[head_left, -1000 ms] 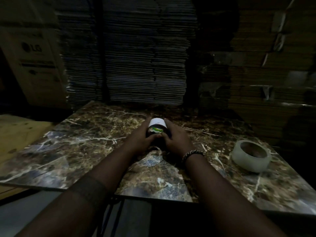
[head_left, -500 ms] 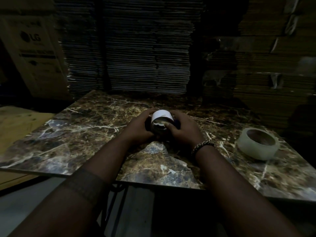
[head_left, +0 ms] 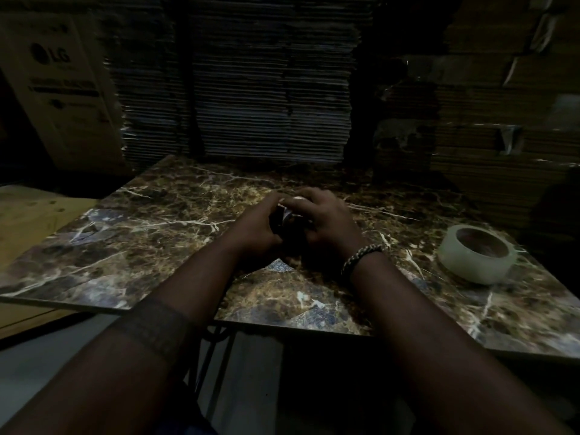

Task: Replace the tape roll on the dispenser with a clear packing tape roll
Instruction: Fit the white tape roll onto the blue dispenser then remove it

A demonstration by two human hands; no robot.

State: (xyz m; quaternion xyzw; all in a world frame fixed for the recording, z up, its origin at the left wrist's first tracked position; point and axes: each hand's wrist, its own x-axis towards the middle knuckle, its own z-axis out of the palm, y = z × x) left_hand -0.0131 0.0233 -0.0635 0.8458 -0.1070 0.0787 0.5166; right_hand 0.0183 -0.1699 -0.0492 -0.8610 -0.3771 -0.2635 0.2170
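Note:
Both my hands meet over the middle of the marble table (head_left: 150,233). My left hand (head_left: 254,230) and my right hand (head_left: 326,222) are closed around a dark tape dispenser (head_left: 284,229) with a small white roll (head_left: 292,208) on it; only slivers of both show between my fingers. The right hand's fingers cover the top of the white roll. A clear packing tape roll (head_left: 477,257) lies flat on the table at the right, well apart from my hands.
Tall stacks of flattened cardboard (head_left: 266,89) rise behind the table. A printed carton (head_left: 62,89) leans at the left, above a wooden board (head_left: 28,218). The table's near edge runs just under my forearms. The scene is dim.
The white roll stood exposed above my fingers before; now my right hand has closed over its top, hiding most of it. The view has shifted slightly.

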